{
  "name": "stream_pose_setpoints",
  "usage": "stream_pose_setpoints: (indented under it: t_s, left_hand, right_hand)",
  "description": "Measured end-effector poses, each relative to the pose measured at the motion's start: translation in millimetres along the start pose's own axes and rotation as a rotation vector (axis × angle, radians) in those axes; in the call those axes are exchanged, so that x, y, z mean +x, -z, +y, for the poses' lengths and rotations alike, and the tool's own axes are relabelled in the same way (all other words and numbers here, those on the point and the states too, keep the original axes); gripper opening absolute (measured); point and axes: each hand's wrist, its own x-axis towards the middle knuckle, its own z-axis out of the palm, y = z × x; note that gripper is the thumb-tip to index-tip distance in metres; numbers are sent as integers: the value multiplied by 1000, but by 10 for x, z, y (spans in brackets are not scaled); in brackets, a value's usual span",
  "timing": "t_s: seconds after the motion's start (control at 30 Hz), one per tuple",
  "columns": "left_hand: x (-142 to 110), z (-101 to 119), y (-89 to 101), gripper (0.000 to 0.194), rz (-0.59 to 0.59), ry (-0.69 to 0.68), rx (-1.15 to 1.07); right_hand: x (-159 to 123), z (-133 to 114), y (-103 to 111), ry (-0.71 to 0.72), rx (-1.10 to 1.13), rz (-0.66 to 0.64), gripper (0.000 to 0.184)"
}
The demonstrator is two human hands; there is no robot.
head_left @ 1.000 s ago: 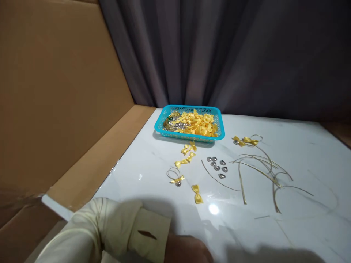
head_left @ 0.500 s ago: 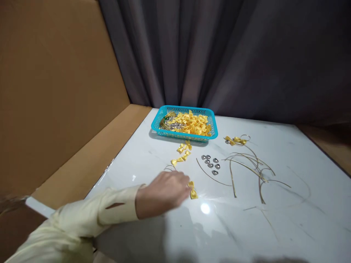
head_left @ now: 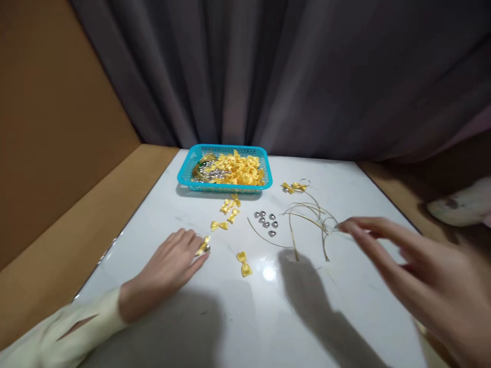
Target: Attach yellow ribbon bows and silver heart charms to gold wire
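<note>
My left hand is low over the left part of the table, fingers curled and pressed together. At its fingertips is a yellow bow with a silver heart bead beside it; the hand partly hides the bow. My right hand reaches in from the right. Its thumb and index fingertips pinch a thin gold cord at the edge of a loose bunch. A single yellow bow lies between the hands, and several silver heart beads lie behind it.
A turquoise basket at the back holds yellow bows, silver beads and a cord bundle. More bows lie in front of it. Bows with a looped cord rest at back right. Cardboard borders the left side; a dark curtain hangs behind.
My right hand has come into view at the cords. My left hand has moved left, away from the single bow, to the bow with the bead. The view has shifted right.
</note>
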Motion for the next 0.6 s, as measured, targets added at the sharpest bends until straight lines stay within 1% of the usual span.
stream_pose_setpoints:
  t_s: [0.03,0.07,0.13,0.17,0.23,0.27,0.3,0.33,0.37,0.4,0.43,0.47,0.53,0.6]
  left_hand:
    - [-26,-17,51,23,24,5,20]
    - [-47,-22,100,22,52,-6,26]
    - [-62,18,175,22,97,-64,-27]
    - [-56,67,196,23,101,-96,-79]
    - [-22,220,197,26,63,-198,-179]
    - [-1,319,176,28,86,-253,-202]
    - [21,427,142,29,139,-319,-198]
    - [39,540,97,28,227,-380,-170]
    - [54,653,44,27,356,-433,-138]
    - [65,760,-14,29,396,-500,-119]
    - [72,860,-73,31,401,-561,-136]
    - [77,949,-130,33,414,-603,-155]
    - [92,1091,-224,34,396,-662,-186]
    - [134,1192,-276,32,393,-692,-201]
  right_hand:
    - [54,65,-27,-30,6,-104,31]
    - [84,160,-58,-103,-2,-164,31]
    - [69,398,-124,-202,-8,-230,24]
    - [32,515,-158,-202,30,-289,20]
    - [-71,689,-229,-133,142,-440,16]
    - [-122,736,-267,-93,187,-500,17]
    - [-166,757,-305,-61,216,-540,19]
    - [-201,759,-344,-43,227,-560,19]
    - [-225,747,-381,-39,224,-572,17]
    - [-240,731,-415,-39,217,-583,11]
    - [-247,716,-443,-41,211,-594,7]
    - [-249,705,-464,-40,212,-606,7]
    - [-248,702,-481,-33,232,-613,12]
    - [-247,712,-471,-34,279,-598,13]
